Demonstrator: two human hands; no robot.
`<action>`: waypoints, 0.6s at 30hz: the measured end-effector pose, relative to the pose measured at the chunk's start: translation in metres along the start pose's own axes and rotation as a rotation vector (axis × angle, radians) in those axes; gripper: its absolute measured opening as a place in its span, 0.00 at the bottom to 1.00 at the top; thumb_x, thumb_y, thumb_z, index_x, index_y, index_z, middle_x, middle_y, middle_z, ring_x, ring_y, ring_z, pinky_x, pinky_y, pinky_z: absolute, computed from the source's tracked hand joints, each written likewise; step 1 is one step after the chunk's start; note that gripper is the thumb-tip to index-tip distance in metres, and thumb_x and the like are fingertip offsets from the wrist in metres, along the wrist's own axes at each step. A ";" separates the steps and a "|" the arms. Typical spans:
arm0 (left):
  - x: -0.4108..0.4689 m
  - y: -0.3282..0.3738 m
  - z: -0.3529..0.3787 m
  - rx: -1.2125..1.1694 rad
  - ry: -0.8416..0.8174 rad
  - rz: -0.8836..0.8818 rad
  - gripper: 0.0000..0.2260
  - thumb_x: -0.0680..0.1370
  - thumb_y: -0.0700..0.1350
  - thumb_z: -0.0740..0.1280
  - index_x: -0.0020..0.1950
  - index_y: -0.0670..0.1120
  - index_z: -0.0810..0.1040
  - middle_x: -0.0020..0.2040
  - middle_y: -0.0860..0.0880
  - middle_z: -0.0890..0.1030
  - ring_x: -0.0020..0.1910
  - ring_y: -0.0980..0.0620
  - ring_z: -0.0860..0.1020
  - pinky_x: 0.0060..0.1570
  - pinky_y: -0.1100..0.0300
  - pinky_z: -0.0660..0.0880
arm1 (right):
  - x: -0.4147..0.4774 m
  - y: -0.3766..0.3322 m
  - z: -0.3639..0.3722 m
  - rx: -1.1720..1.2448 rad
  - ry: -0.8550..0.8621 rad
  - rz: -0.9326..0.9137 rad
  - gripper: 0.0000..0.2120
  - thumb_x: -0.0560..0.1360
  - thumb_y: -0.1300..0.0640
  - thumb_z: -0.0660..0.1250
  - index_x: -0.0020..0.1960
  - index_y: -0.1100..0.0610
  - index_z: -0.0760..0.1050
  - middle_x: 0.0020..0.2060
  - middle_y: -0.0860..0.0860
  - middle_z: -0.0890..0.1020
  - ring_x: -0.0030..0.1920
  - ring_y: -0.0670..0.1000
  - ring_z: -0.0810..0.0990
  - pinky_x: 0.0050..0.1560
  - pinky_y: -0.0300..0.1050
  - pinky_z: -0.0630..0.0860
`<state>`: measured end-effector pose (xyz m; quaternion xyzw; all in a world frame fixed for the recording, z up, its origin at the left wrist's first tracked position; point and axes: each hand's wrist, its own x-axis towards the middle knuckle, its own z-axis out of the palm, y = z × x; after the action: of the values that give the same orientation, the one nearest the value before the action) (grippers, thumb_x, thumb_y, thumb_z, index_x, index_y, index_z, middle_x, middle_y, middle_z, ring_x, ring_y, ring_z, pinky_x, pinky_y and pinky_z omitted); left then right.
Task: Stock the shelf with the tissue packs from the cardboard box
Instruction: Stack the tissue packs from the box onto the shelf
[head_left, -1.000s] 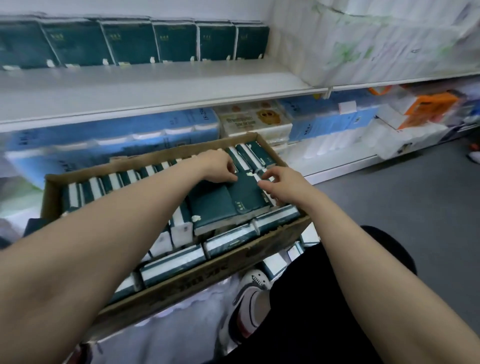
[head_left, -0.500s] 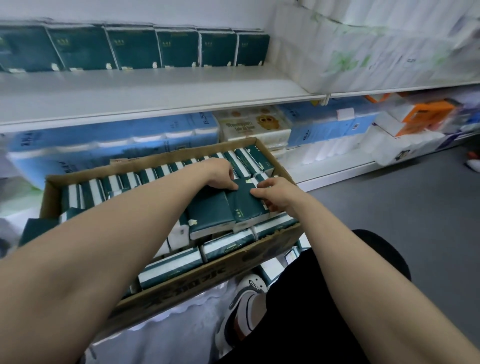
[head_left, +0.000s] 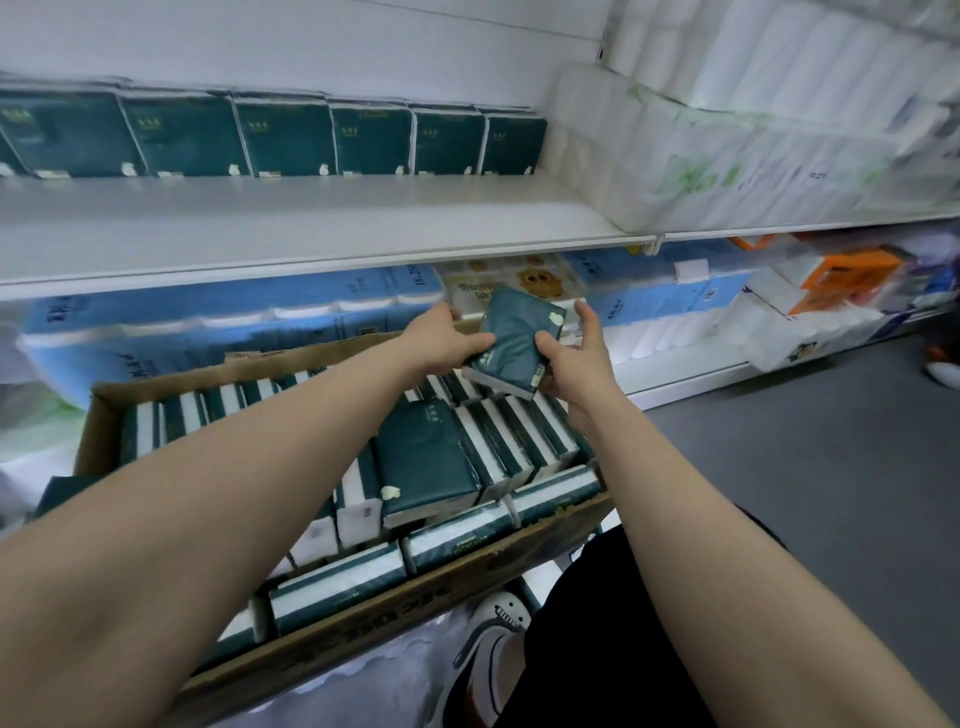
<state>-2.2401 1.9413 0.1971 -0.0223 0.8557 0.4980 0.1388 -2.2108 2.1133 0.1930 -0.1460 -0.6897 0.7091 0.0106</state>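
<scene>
Box (head_left: 363, 618) nearest, heavily loaded. Over its far side the left hand (head_left: 441, 343) and right hand (head_left: 571, 358) clamp one pack (head_left: 514, 338) between them (tilted, clear of the box). Risk: slick wrap slips mid-lift, or the pack topples the row (head_left: 280, 135) on the shelf (head_left: 311, 223).

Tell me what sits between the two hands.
One dark green tissue pack, gripped by left hand and right hand above the cardboard box, per the head view.

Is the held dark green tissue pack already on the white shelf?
No, the left hand and right hand hold the dark green tissue pack above the brown cardboard box, off the white shelf.
</scene>
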 end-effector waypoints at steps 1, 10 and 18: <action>-0.002 0.003 -0.004 -0.124 -0.024 -0.041 0.31 0.75 0.55 0.71 0.71 0.42 0.65 0.63 0.43 0.77 0.57 0.43 0.80 0.56 0.47 0.79 | -0.001 -0.004 0.005 0.026 -0.006 -0.014 0.29 0.81 0.64 0.63 0.76 0.44 0.59 0.58 0.52 0.78 0.45 0.50 0.83 0.32 0.40 0.79; -0.028 -0.009 -0.080 -0.539 0.035 -0.066 0.15 0.75 0.40 0.72 0.58 0.37 0.74 0.53 0.40 0.83 0.47 0.47 0.84 0.46 0.51 0.82 | -0.003 -0.029 0.069 -0.078 -0.106 -0.126 0.10 0.80 0.58 0.67 0.59 0.54 0.69 0.56 0.56 0.79 0.51 0.53 0.82 0.45 0.48 0.82; -0.056 -0.055 -0.190 -0.513 0.449 0.018 0.26 0.72 0.41 0.75 0.63 0.42 0.64 0.52 0.42 0.79 0.52 0.42 0.82 0.54 0.48 0.79 | -0.005 -0.048 0.182 -0.244 -0.223 -0.309 0.10 0.79 0.58 0.68 0.59 0.56 0.73 0.51 0.51 0.79 0.50 0.50 0.79 0.41 0.40 0.76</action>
<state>-2.2174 1.7448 0.2540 -0.1583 0.7118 0.6810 -0.0677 -2.2556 1.9376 0.2422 0.0404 -0.7815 0.6220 0.0249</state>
